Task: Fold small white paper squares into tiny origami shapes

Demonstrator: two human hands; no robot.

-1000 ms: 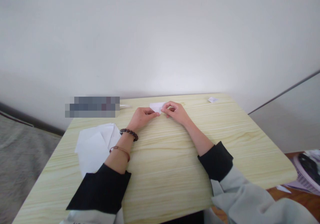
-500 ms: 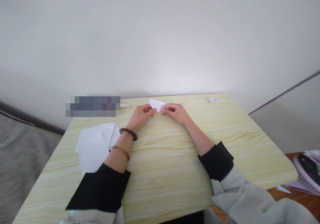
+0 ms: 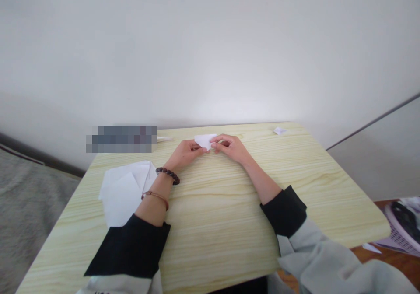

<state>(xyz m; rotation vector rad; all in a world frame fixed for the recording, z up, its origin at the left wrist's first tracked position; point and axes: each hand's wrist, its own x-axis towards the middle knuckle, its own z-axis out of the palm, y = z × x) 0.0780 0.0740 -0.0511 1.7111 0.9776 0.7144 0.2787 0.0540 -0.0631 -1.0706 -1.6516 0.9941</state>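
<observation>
A small folded piece of white paper (image 3: 204,141) is held up between both hands over the far middle of the table. My left hand (image 3: 185,153) pinches its lower left part, the thumb along the bottom edge. On the right side, my right hand (image 3: 232,148) grips the same paper between thumb and fingers. The fingers behind the paper are partly hidden. Loose sheets of white paper (image 3: 123,197) lie in a pile left of my left forearm. Farther right, near the back edge, rests a small folded white paper piece (image 3: 280,131).
The light wood-grain table (image 3: 219,224) meets a white wall (image 3: 210,53) at the back. A blurred-out object (image 3: 123,140) sits at the back left. Beyond the right edge, a lilac basket (image 3: 398,232) stands on the floor with a paper scrap (image 3: 372,248) nearby.
The folded paper has tilted, and its upper edge now lies more level. My right fingers have shifted onto its right side; my left hand has moved slightly down and left.
</observation>
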